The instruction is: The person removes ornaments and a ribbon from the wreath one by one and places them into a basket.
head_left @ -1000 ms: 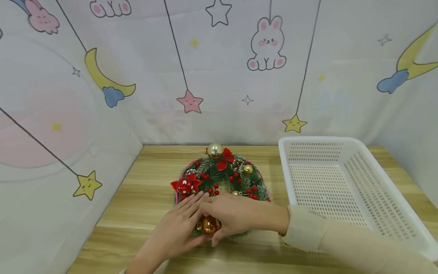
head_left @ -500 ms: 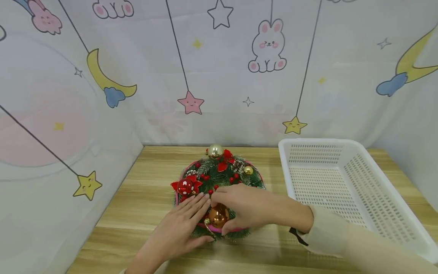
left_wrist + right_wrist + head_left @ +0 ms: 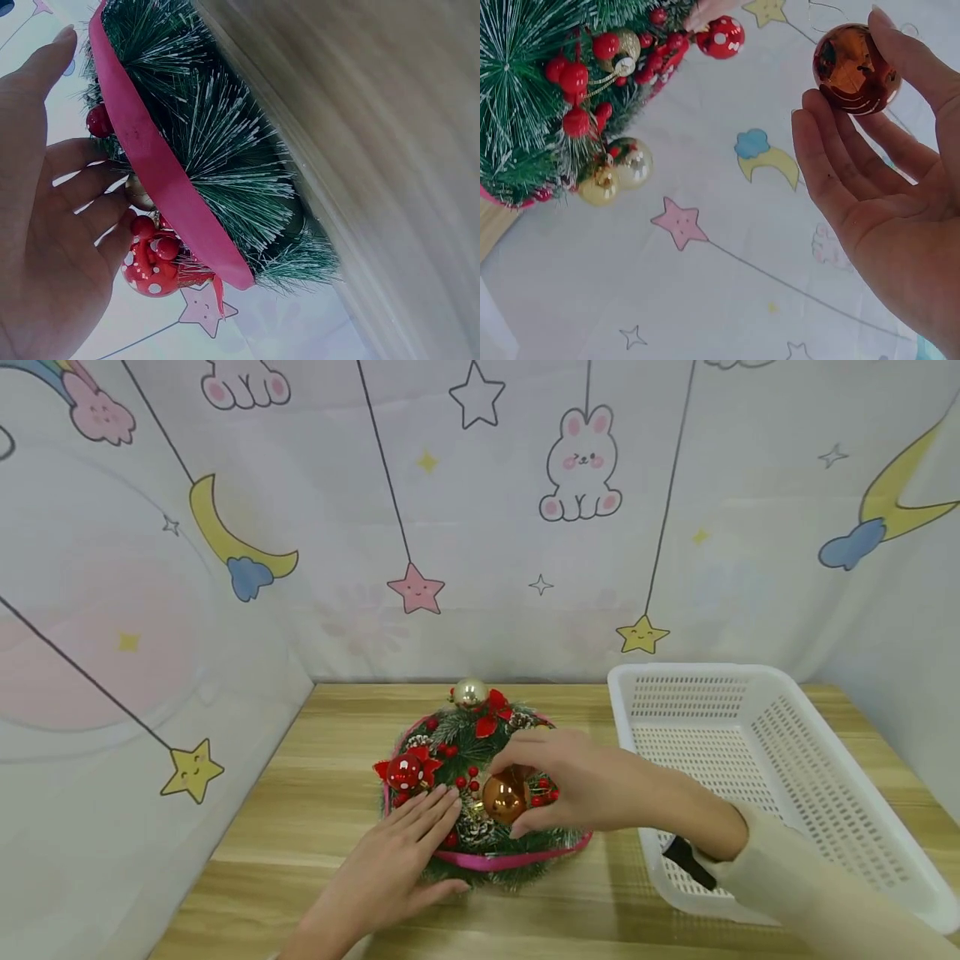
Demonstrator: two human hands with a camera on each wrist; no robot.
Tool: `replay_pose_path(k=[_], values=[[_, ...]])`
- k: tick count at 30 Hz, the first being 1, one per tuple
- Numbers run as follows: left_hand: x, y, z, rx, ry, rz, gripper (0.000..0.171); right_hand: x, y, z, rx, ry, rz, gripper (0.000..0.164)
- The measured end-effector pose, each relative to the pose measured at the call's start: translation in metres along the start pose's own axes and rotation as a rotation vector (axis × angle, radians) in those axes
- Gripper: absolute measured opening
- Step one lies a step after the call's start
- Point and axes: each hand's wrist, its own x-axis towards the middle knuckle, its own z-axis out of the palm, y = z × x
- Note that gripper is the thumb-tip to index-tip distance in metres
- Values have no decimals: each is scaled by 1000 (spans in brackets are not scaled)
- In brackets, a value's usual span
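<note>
A green Christmas wreath [image 3: 468,745] lies on the table, trimmed with red berries, pine cones and a pink ribbon [image 3: 150,150]. My left hand [image 3: 397,860] rests on its near left side with the fingers straight. Above the wreath, my right hand [image 3: 600,781] pinches a shiny copper-coloured Christmas ball [image 3: 504,797] between thumb and fingers. In the right wrist view the ball [image 3: 855,71] appears apart from the wreath, with a thin loop of string at its top. A red ball with white dots [image 3: 405,772] sits by my left fingertips. A pale gold ball [image 3: 471,692] tops the far edge.
To the right of the wreath stands a white perforated plastic basket [image 3: 624,718], partly covered by my right forearm. Wood-grain table [image 3: 300,777] surrounds the wreath. A pale curtain [image 3: 480,527] printed with stars, moons and rabbits hangs behind and at the sides.
My right hand has lifted the copper-coloured ball off the wreath's near edge, up and to the right. A pine cone and more pink ribbon now show there. My left hand stays put.
</note>
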Motion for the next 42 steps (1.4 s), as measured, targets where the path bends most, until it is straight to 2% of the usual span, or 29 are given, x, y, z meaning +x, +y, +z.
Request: replay_pose_path(k=[8, 16, 21, 26, 42], values=[[-2, 1, 0, -13, 5, -3, 91, -17, 9, -10, 47, 95, 44, 52], [-10, 5, 4, 13, 37, 38, 90, -35, 24, -9, 124, 156, 3, 50], [-10, 5, 5, 15, 41, 29, 89, -43, 30, -17, 141, 203, -4, 53], [-4, 4, 2, 2, 23, -2, 90, -50, 34, -30, 84, 229, 44, 56], [0, 3, 1, -10, 23, 10, 91, -73, 55, -47, 104, 311, 156, 49]])
